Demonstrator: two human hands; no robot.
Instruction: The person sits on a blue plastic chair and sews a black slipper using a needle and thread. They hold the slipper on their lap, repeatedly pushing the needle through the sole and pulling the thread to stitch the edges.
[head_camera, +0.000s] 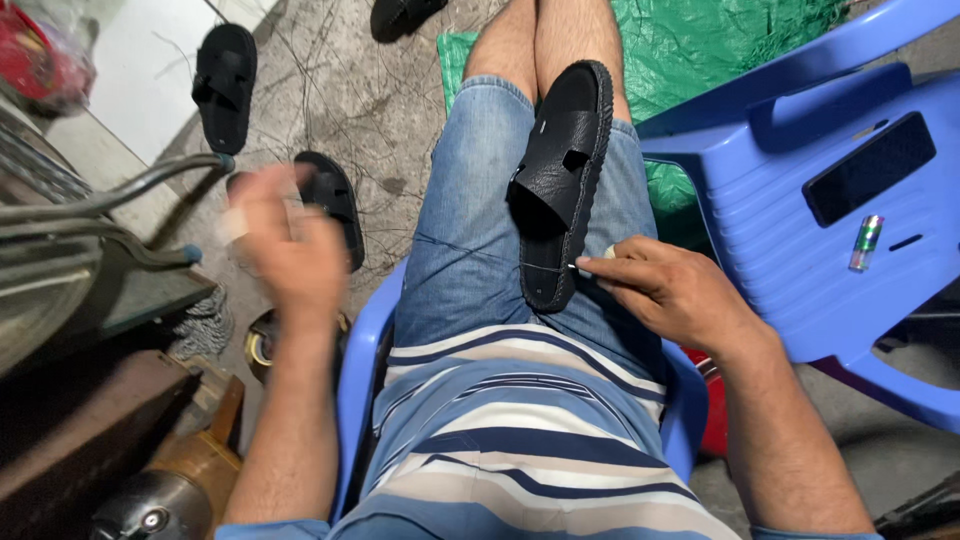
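Observation:
A black leather sandal (562, 175) lies sole-side edge up along my right thigh, over denim shorts. My right hand (672, 290) pinches a thin needle-like tool against the sandal's heel rim, where pale stitching shows. My left hand (285, 240) is raised out to the left, blurred by motion, fingers apart, with what looks like pale tape on a finger. Whether a thread runs from it I cannot tell.
I sit on a blue plastic chair (360, 370). A second blue chair (800, 230) at right carries a black phone (868, 168) and a small green lighter (865, 243). Black sandals (224, 82) lie on the concrete floor at left, a green tarp (700, 40) ahead, metal machinery (70, 260) at left.

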